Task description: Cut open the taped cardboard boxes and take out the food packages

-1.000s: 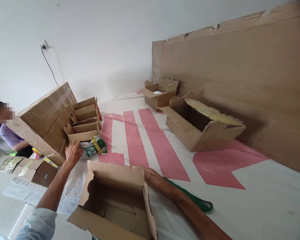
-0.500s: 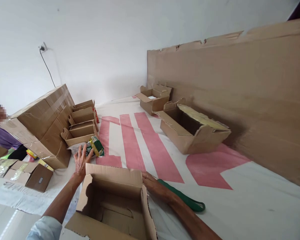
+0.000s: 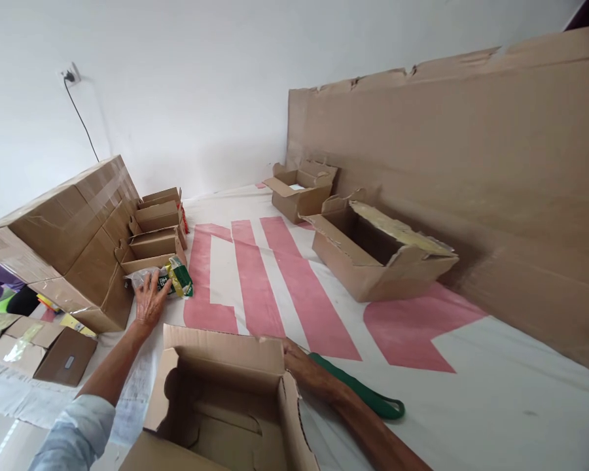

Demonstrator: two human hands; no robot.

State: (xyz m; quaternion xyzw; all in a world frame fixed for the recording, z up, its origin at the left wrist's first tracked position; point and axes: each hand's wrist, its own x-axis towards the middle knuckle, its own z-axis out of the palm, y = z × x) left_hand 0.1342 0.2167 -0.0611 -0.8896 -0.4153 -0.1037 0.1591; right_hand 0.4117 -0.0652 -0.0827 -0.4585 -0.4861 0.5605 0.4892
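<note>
Plainly, by item:
Left hand [image 3: 150, 301]: fingers spread on green-and-yellow packet [image 3: 169, 282], print too blurred to read.
Right hand [image 3: 294, 358]: behind open carton [image 3: 226, 386], grip not discernible.

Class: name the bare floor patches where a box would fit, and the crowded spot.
Free: the striped mat between the open box and the torn carton; the white patch right of the green strap. Crowded: around the left hand, packets and stacked boxes.
</note>
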